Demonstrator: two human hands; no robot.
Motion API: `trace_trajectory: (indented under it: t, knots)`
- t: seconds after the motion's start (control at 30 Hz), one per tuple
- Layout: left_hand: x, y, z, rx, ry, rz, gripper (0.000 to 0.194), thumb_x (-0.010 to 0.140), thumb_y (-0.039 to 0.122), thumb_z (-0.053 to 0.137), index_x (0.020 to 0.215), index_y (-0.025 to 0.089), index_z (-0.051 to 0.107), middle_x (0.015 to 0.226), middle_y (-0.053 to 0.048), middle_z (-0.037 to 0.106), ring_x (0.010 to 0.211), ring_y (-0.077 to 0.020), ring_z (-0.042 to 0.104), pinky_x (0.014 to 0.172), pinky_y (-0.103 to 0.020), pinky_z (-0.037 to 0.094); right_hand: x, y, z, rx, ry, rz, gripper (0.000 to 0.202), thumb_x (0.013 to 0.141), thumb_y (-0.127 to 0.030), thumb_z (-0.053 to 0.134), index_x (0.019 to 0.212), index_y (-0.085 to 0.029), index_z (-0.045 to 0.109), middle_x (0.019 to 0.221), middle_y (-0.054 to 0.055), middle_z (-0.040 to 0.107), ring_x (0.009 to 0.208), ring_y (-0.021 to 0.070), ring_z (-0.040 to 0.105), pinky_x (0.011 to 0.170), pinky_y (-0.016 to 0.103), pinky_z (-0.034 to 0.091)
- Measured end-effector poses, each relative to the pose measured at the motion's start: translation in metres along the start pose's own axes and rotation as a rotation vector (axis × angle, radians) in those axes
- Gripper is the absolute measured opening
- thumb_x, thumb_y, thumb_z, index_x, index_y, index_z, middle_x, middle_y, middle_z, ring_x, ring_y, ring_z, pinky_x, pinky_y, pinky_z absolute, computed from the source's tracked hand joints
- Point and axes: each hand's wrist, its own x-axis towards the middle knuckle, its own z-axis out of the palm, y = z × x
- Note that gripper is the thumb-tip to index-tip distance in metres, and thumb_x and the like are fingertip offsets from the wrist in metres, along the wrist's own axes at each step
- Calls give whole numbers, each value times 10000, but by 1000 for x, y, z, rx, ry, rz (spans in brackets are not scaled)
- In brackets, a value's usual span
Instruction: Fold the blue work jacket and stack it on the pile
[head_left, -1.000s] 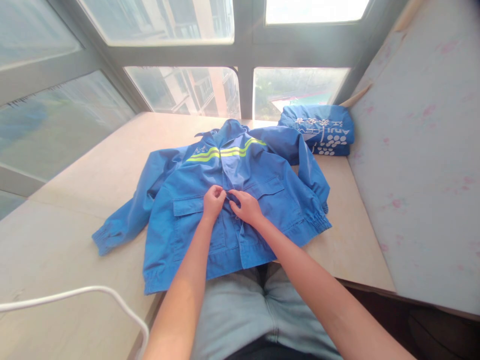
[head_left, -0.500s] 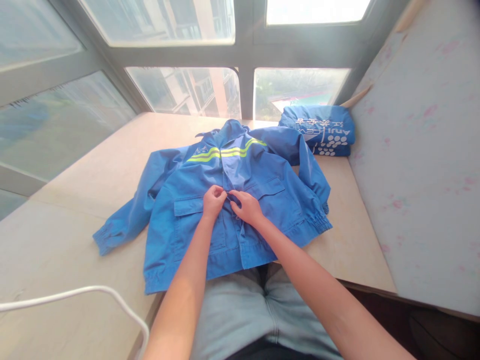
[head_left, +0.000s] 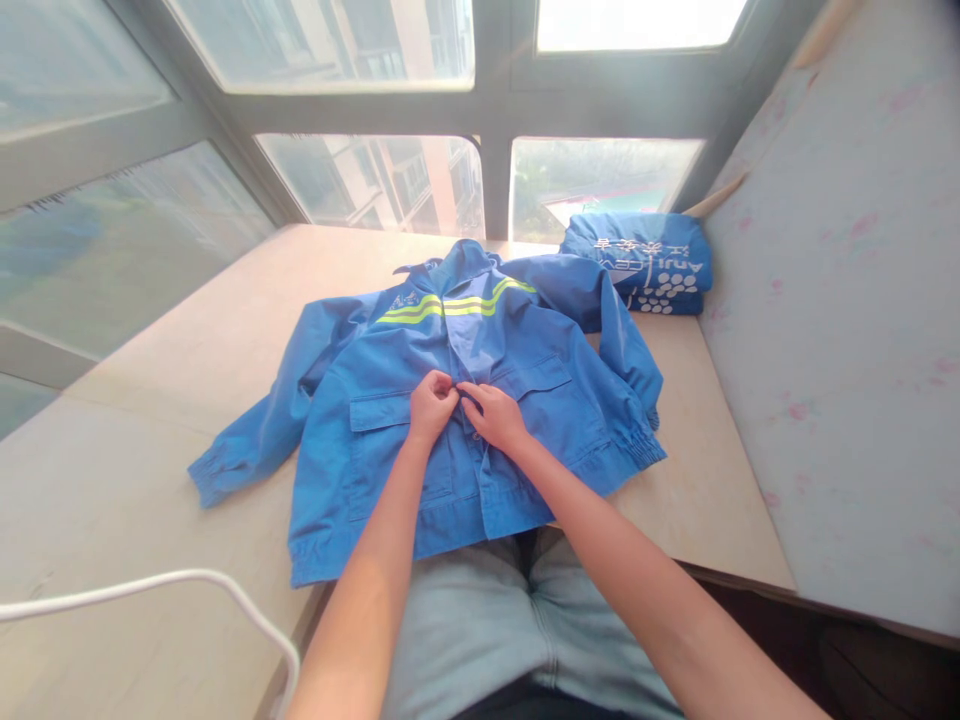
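Pinching is being applied by the left hand (head_left: 433, 408) at the placket (head_left: 463, 340) of the jacket (head_left: 401, 365), midway down its front. The left thumb and fingertips are being held together, with a fold of fabric caught between them. The right hand (head_left: 496, 415) is being positioned on the jacket just beside the left. Its fingers are being curled and its thumb and index finger held slightly apart; whether fabric is being gripped there cannot be told. Detail at the meeting fingertips is being obscured.

The jacket is being supported front side up by the table (head_left: 135, 460) beneath it. Its sleeves are being spread to either side, and its yellow stripes (head_left: 469, 307) are being displayed across the chest, above the hands. A pocket flap (head_left: 546, 376) is being shown on the jacket near the right hand.

Behind the jacket's right shoulder, a folded blue bundle (head_left: 637, 260) with white print is being supported by the table. Beyond the jacket's collar, light is being admitted by the window (head_left: 367, 180). Left of the jacket's near corner, a white cable (head_left: 172, 578) is being shown in a curve. Right of the jacket, the table is being bounded by a flowered wall (head_left: 862, 350). Just below the jacket's hem, grey-blue trousers (head_left: 480, 610) are being shown.
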Motion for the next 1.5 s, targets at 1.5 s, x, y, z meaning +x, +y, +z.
trace_trajectory:
  t: [1.5]
  knots:
    - [102, -11, 7, 525, -97, 44, 200, 785, 178, 681, 981, 208, 706, 1026, -101, 600, 865, -259, 642, 792, -338, 479, 107, -8, 0, -399, -155, 163, 277, 928, -122, 471, 1161, -124, 622, 1155, 184, 616, 1060, 265, 630, 889, 351, 511]
